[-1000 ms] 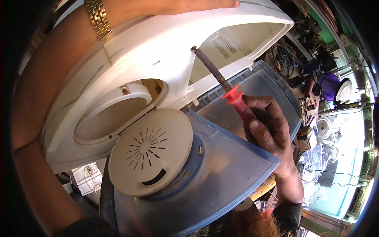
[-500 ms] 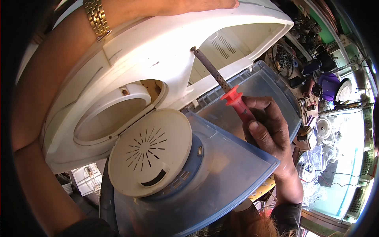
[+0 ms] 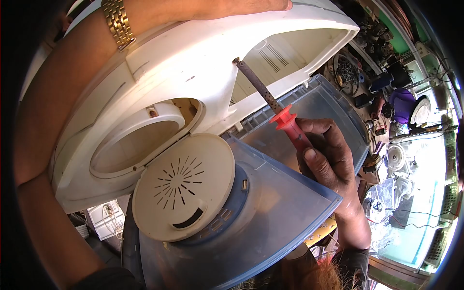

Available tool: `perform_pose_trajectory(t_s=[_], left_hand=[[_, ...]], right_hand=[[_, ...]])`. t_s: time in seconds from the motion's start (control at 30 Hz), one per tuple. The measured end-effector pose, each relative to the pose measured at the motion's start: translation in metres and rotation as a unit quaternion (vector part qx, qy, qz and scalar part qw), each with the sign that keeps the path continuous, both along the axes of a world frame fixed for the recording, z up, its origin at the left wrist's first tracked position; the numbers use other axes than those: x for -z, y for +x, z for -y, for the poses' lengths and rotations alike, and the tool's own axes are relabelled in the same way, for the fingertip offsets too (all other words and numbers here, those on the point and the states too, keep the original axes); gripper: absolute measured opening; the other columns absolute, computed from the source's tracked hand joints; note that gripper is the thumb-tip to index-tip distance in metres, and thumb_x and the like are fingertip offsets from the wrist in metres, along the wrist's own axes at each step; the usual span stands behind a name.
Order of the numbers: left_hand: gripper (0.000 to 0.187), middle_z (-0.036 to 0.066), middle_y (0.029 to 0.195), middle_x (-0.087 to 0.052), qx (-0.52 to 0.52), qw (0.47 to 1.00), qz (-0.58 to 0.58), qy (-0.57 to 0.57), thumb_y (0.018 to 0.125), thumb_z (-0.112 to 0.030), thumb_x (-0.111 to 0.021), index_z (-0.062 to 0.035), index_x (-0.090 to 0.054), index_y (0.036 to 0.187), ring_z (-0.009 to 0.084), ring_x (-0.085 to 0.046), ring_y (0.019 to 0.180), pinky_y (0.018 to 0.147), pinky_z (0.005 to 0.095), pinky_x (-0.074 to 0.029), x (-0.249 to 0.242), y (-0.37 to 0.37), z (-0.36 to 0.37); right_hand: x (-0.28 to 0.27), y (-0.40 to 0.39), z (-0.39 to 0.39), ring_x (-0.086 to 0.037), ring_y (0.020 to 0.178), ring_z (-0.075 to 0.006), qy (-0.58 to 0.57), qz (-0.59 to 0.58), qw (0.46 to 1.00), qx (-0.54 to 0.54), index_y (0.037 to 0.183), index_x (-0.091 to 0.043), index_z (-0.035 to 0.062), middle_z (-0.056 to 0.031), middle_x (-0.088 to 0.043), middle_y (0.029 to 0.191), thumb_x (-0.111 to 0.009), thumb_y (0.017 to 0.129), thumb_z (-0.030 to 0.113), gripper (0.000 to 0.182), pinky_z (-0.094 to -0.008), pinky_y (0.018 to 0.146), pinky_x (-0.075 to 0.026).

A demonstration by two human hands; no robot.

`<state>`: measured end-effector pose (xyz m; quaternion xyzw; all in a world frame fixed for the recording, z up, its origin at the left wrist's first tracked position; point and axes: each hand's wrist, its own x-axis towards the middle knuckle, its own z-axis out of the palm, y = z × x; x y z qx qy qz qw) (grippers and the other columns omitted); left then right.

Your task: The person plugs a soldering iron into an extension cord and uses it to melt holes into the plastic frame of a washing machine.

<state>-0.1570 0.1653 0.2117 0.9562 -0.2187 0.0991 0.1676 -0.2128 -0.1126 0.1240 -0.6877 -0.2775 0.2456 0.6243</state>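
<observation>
My right hand (image 3: 328, 154) is wrapped round the red handle of a soldering iron (image 3: 290, 124). The iron's metal shaft points up and left, its tip over the white plastic housing (image 3: 193, 63). My left hand (image 3: 251, 6) lies along the housing's top edge, fingers stretched out; a gold watch band is on that wrist. The housing has an oval opening at the lower left. Hinged below it hangs a round beige lid (image 3: 186, 186) with radial slots, open over a translucent blue cover (image 3: 270, 208).
A purple object (image 3: 402, 105) and tangled parts crowd the right side. Below them are clear plastic bags (image 3: 382, 208), white round parts (image 3: 397, 157) and thin wires. A white item with a coiled cord (image 3: 107, 220) lies at the lower left.
</observation>
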Motion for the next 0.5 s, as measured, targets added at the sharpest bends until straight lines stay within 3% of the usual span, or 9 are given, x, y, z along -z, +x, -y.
perform_pose_trajectory(t_s=[0.5], left_hand=[[0.054, 0.025, 0.133, -0.049, 0.005, 1.0, -0.008, -0.003, 0.1, -0.035, -0.041, 0.0075, -0.043, 0.132, 0.0343, -0.05, 0.122, 0.105, 0.0389, -0.041, -0.005, -0.011, 0.005]], right_hand=[[-0.001, 0.0, 0.001, -0.046, 0.077, -0.0055, -0.002, -0.012, 1.0, -0.006, 0.124, -0.046, 0.0001, -0.0068, -0.057, 0.1, -0.049, 0.098, 0.01, 0.028, -0.0218, 0.068, -0.04]])
